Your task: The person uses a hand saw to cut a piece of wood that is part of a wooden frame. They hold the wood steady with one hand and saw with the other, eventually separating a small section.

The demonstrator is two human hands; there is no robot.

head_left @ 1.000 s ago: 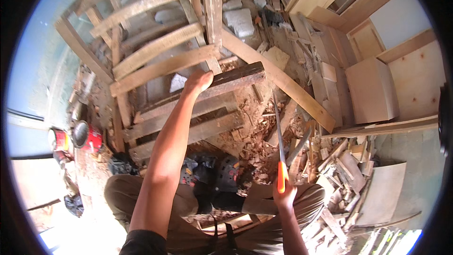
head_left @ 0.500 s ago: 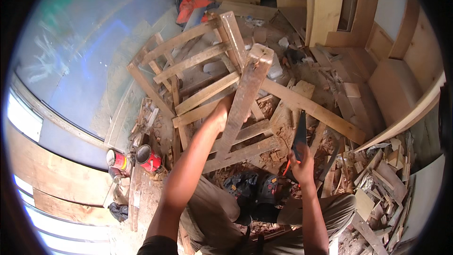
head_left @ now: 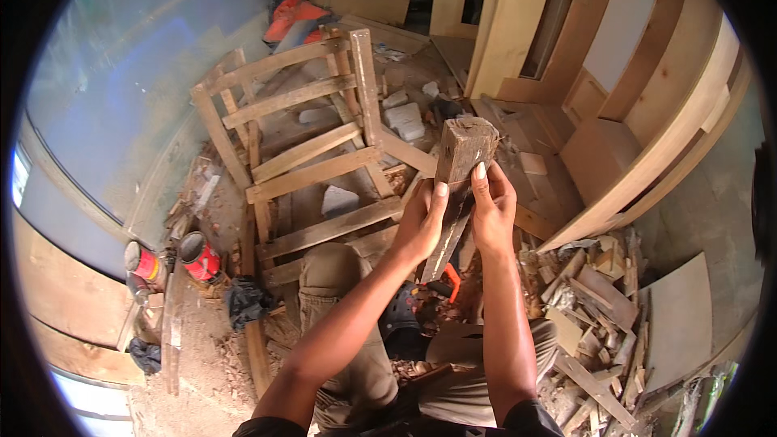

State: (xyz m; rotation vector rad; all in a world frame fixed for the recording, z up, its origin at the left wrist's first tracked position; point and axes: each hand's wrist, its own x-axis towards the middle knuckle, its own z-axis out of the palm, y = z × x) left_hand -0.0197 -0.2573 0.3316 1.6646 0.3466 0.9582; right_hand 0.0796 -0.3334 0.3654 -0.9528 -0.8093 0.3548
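Note:
A thick, weathered wooden post (head_left: 464,163) is held between both hands in front of me, its cut end tilted up and away. My left hand (head_left: 419,228) grips its left side, the thumb along the edge. My right hand (head_left: 492,212) is closed round the right side, thumb pressed on the face near the top. Below the post, the orange handle (head_left: 452,282) of a saw shows near my shoe; the rest is mostly hidden. Beyond my left hand stands a slatted wooden frame (head_left: 312,150) of nailed pieces.
Two red paint cans (head_left: 200,257) stand at left beside a black plastic bag (head_left: 248,301). Wood offcuts (head_left: 603,291) are heaped at right. Tall wooden panels (head_left: 599,40) lean at the back right, and an orange cloth (head_left: 293,18) lies at the far left.
My right hand has let go of the dark-bladed saw and taken hold of the post. The post has turned more upright and moved right. My view has shifted.

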